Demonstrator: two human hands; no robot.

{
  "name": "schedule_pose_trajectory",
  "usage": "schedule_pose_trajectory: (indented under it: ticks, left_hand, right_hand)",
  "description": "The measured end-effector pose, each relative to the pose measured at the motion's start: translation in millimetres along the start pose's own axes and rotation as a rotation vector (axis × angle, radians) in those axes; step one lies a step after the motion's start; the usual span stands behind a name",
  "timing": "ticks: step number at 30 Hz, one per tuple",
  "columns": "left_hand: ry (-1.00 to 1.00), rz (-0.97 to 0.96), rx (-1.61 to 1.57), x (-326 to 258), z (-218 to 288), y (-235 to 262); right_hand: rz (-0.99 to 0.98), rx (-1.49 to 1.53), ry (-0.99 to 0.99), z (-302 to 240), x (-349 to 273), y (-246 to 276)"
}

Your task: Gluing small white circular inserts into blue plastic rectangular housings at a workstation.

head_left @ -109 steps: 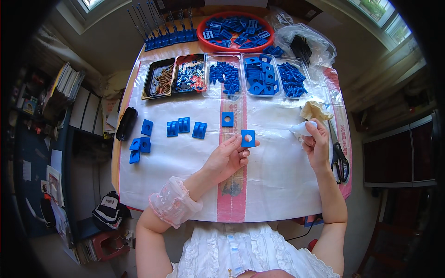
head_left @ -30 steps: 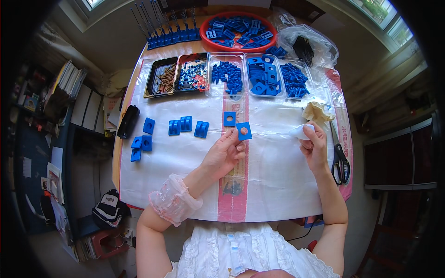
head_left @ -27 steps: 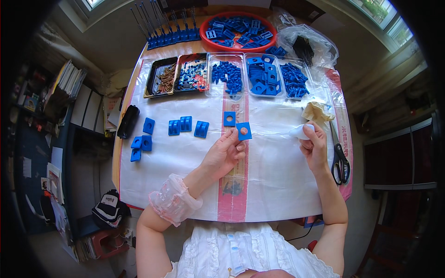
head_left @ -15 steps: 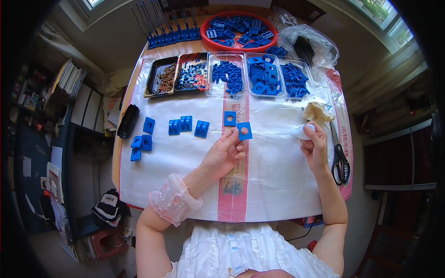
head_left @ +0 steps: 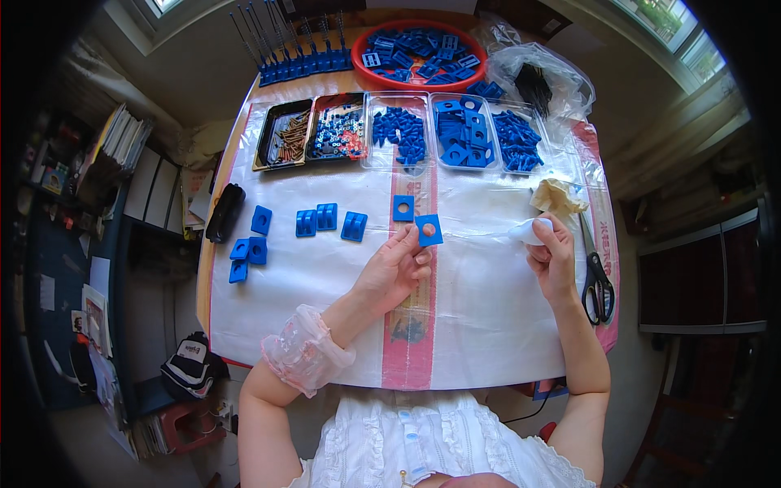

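Between the thumb and fingers of my left hand (head_left: 395,270) is a blue square plate with a round hole (head_left: 434,233), held above the covered table. My right hand (head_left: 553,259) grips a small white squeeze bottle (head_left: 527,233); its long thin nozzle points left toward the plate. Whether the tip touches the plate is too fine to tell. Just beyond the held plate lies another blue holed plate (head_left: 403,208). Left of it sit blue pieces with curved ridges (head_left: 354,227). Several more blue holed pieces (head_left: 258,250) lie farther left.
Along the back stand trays of screws (head_left: 293,138), nuts (head_left: 338,134) and blue parts (head_left: 399,130). Behind them are a red basin (head_left: 358,69) of blue pieces and a row of upright rods (head_left: 305,65). Black-handled scissors (head_left: 599,293) and crumpled cloth (head_left: 561,195) lie right; a black case (head_left: 225,213) lies left.
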State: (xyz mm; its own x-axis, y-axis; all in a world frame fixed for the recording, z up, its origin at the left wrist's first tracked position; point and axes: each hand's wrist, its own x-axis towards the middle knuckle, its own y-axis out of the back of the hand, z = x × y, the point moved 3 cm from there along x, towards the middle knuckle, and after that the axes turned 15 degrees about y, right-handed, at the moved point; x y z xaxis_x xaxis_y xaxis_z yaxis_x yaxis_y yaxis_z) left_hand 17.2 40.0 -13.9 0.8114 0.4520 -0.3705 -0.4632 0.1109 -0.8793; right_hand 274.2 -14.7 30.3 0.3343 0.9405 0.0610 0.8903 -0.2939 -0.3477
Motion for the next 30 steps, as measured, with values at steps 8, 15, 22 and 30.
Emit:
schedule_pose_trajectory:
  ticks: [8, 15, 22, 30]
  left_hand:
    - [-0.002, 0.011, 0.019, -0.9, -0.1, -2.1]
    - [-0.002, 0.002, 0.013, -0.9, 0.2, -2.3]
    - [0.011, -0.022, -0.009, 0.4, 0.3, -0.1]
    - [0.01, -0.001, 0.038, -0.6, -0.8, -5.9]
  right_hand:
    - [0.005, -0.011, -0.008, 0.5, 0.0, 0.1]
    - [0.002, -0.006, 0.0, 0.3, 0.1, 0.4]
    - [-0.003, 0.053, 0.004, 1.9, -1.4, 0.7]
    - [-0.005, 0.048, -0.042, 6.8, -9.6, -11.2]
